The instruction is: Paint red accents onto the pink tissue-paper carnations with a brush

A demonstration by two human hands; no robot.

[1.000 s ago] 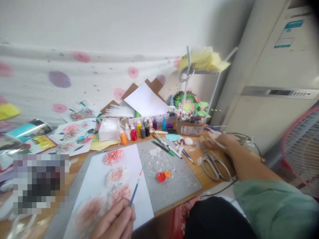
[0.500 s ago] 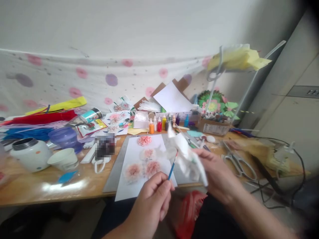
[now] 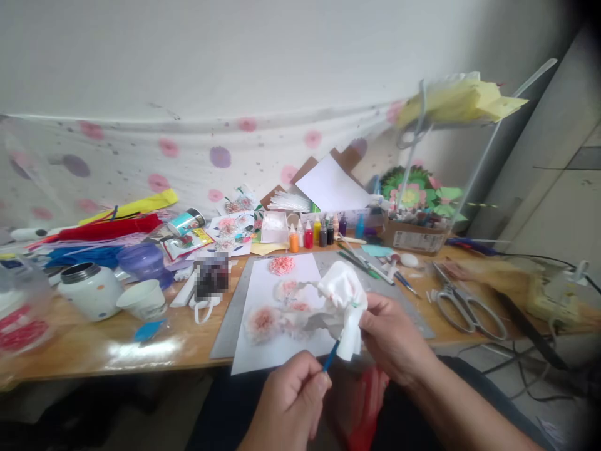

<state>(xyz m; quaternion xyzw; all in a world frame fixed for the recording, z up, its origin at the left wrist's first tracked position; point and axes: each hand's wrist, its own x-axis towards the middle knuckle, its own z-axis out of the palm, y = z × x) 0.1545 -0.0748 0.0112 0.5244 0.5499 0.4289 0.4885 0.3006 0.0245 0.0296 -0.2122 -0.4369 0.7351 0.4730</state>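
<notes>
Between thumb and fingers, my left hand (image 3: pixel 293 398) pinches the blue handle of a paintbrush (image 3: pixel 332 356). Its upper end meets the lower part of a crumpled white tissue (image 3: pixel 342 289), which hides the bristles. My right hand (image 3: pixel 392 329) is closed on that tissue from the right side. Both hands are in the air in front of the table edge. Behind them lies a white sheet of paper (image 3: pixel 256 364) painted with several reddish fluffy flowers, on a grey mat (image 3: pixel 225 341). The tissue covers part of the sheet's right side.
Small paint bottles (image 3: pixel 308 235) stand in a row behind the sheet. On the right lie large scissors (image 3: pixel 462 307) and loose brushes (image 3: pixel 407 285). A white jar (image 3: pixel 89 297), a paper cup (image 3: pixel 143 300) and a purple container (image 3: pixel 145 266) stand on the left. A red bag (image 3: pixel 366 401) hangs below the table edge.
The tissue has been turned and bunched in my right hand, and the brush tip, visible before, is now hidden by it. My left hand has moved slightly down. The view has shifted left.
</notes>
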